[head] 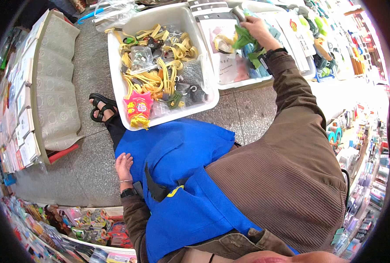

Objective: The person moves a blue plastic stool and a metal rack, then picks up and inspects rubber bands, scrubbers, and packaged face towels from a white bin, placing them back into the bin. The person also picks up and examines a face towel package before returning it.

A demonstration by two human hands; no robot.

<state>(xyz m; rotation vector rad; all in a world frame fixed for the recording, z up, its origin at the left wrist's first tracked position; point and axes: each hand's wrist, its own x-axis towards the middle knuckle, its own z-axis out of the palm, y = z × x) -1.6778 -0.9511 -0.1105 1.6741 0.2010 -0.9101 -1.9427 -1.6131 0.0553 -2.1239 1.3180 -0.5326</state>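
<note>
My right hand (255, 29) reaches over a second white bin (236, 84) at the upper right and grips a bunched green cloth-like item (243, 37). Packaged goods lie under and beside it. My left hand (125, 164) rests against the blue apron (168, 148) on my lap, its fingers slightly curled, with nothing seen in it. In front of me a white plastic bin (165, 123) holds yellow straps (145, 80), small clear plastic packets (141, 58), a pink pouch with yellow tassels (138, 106) and a coiled green cord (174, 99).
At the left stands a cloth-sided display table (57, 85) with stacked books or cards. Shelves of packaged goods (93, 227) run along the lower left, and crowded displays (359, 141) fill the right. Green and grey items (324, 54) hang at the upper right.
</note>
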